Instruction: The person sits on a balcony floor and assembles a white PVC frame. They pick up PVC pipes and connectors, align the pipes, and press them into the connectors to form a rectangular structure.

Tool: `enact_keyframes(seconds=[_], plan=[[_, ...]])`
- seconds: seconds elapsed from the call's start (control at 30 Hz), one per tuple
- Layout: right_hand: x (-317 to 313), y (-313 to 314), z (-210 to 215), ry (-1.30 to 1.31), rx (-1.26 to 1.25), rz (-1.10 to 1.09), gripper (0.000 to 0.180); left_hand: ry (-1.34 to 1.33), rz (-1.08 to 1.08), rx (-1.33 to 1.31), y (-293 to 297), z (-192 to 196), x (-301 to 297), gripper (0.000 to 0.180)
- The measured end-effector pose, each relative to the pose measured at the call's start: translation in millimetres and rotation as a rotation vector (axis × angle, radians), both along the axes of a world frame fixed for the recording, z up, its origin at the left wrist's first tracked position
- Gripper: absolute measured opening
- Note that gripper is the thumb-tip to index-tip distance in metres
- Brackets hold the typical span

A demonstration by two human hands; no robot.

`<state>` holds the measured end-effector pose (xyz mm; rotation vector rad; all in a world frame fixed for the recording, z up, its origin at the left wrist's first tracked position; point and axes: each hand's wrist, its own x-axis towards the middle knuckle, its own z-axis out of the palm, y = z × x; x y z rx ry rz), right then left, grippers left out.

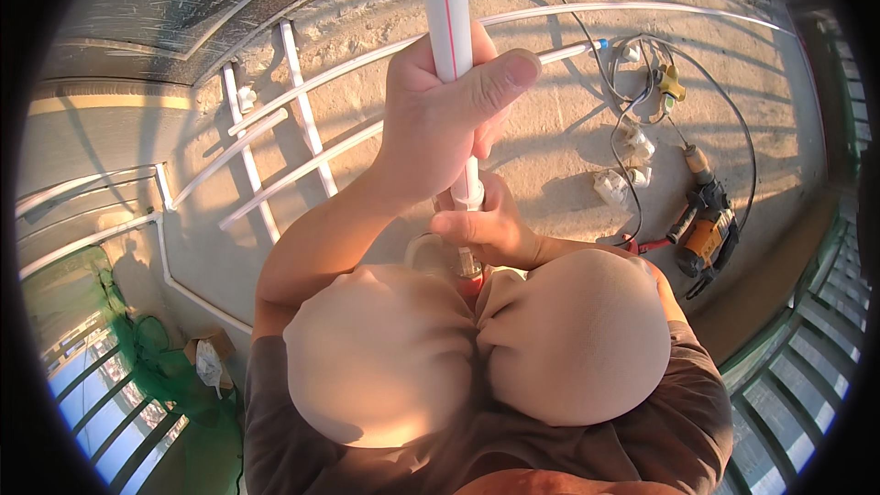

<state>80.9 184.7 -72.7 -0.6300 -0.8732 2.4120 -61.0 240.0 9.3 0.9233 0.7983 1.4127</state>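
A white plastic pipe (442, 0) with a red stripe stands upright between my bent knees. My left hand (431, 119) is wrapped round it higher up, thumb laid across the front. Lower down, my right hand (502, 227) grips a white pipe fitting (468, 199) at the pipe's lower end, its fingers partly behind the fitting. Beneath that hand a shiny metal-looking part (468, 263) shows, with something red under it; my knees hide the rest, so I cannot make out its kind.
Long white pipes (357, 57) lie crossed on the sunlit concrete floor, ahead and left. At right rest an orange-and-black power tool (709, 231), its cable, a yellow socket block (671, 84) and small plastic bags (612, 188). Green netting (160, 357) and a carton (213, 348) stand lower left.
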Motion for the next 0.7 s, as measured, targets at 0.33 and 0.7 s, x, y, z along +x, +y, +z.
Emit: enact_keyframes(seconds=[0.33,0.7], plan=[[-1.9,-6.3,-5.2,-0.127,0.070,-0.021,0.050,0.075,-0.009,-0.085,0.4,6.4,-2.5,0.047],[3.3,-3.4,4.1,-0.284,0.261,0.046,0.055,-0.117,-0.091,0.159,0.1,-36.3,-1.0,0.036]])
